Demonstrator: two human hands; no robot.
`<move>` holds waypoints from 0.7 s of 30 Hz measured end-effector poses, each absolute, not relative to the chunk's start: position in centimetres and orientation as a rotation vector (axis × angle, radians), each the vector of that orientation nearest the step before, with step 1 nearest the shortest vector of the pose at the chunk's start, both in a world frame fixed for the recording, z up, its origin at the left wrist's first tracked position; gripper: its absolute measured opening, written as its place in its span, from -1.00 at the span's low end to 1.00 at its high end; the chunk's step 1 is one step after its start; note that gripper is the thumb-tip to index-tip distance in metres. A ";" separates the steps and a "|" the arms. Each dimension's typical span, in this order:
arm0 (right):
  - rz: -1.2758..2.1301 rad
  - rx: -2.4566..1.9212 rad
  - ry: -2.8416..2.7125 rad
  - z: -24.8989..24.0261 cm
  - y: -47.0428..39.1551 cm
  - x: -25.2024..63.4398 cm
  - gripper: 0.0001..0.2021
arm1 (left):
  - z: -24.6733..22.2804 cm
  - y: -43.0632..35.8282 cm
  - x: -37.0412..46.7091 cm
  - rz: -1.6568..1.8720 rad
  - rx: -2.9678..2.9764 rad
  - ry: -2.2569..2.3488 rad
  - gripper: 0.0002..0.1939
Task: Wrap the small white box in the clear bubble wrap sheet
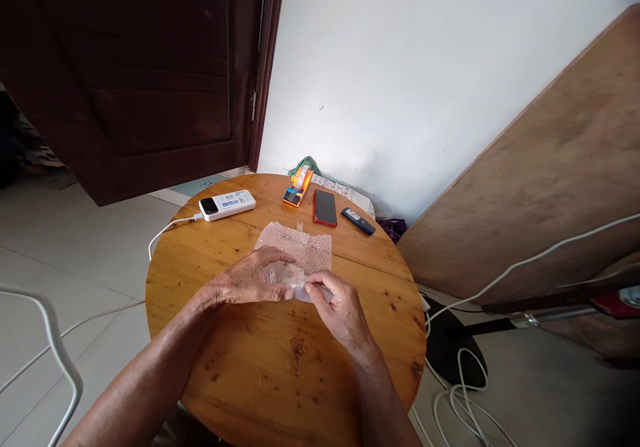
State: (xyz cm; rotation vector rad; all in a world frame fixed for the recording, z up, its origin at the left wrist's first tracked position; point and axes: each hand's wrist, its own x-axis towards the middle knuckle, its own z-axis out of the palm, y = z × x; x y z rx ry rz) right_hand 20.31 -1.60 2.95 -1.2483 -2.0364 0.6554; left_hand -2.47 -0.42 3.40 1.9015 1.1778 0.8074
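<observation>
A pinkish sheet of bubble wrap (313,250) lies flat on the round wooden table. At its near edge sits a small bundle of clear plastic wrap (286,273); what is inside it, if anything, I cannot make out. My left hand (245,278) curves around this bundle from the left, thumb on the near side and fingers on the far side. From the right, my right hand (340,303) pinches the end of the clear wrap between thumb and forefinger.
Along the far side of the table (250,360) are a white power bank (227,205) with a cable, an orange tape dispenser (299,187), a red-edged phone (325,208) and a dark handheld device (359,221). White cables (463,393) coil on the floor.
</observation>
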 end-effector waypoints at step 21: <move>0.596 -1.315 -1.772 1.6 0.6 20.2 -0.83 | 0.9 0.8 0.4 1.112 1.730 1.381 -0.94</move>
